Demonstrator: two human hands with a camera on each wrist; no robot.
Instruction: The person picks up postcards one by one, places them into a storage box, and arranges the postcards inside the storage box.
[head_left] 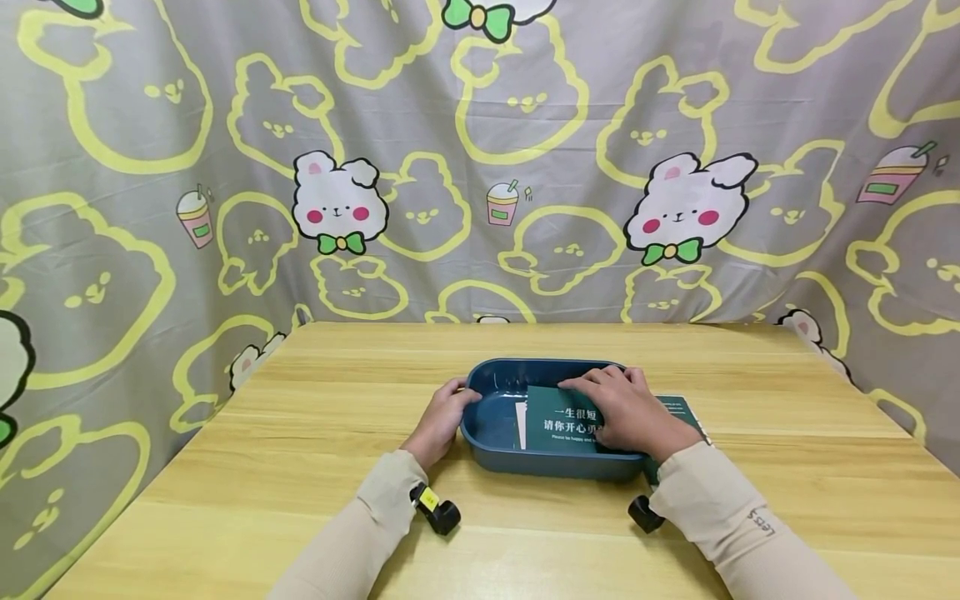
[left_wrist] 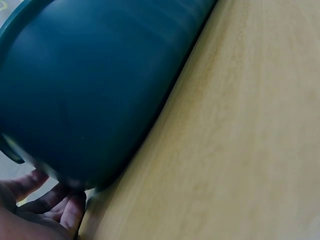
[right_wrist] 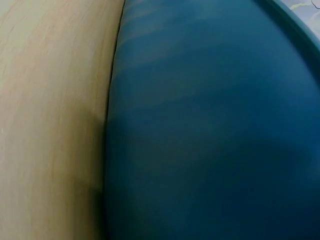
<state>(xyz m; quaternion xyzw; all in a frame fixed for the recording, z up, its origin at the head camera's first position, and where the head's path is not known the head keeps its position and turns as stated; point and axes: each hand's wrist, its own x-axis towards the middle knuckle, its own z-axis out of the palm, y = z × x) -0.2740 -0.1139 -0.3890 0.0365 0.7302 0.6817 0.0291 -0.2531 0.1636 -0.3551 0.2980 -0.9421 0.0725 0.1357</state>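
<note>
A dark blue oval plastic basin stands on the table. My left hand grips its left end, the thumb over the rim; in the left wrist view the fingers touch the outer wall of the basin. Inside the basin is a green card with white Chinese and English print, a white sheet edge showing at its left. My right hand holds this card from above, fingers at its far edge and thumb nearer me, covering its right part. Only the basin's side shows in the right wrist view.
Another green printed card or booklet lies just right of the basin, partly hidden by the right hand and sleeve. Under everything is a light wood table. A grey curtain with cartoon bunnies hangs along its back and sides.
</note>
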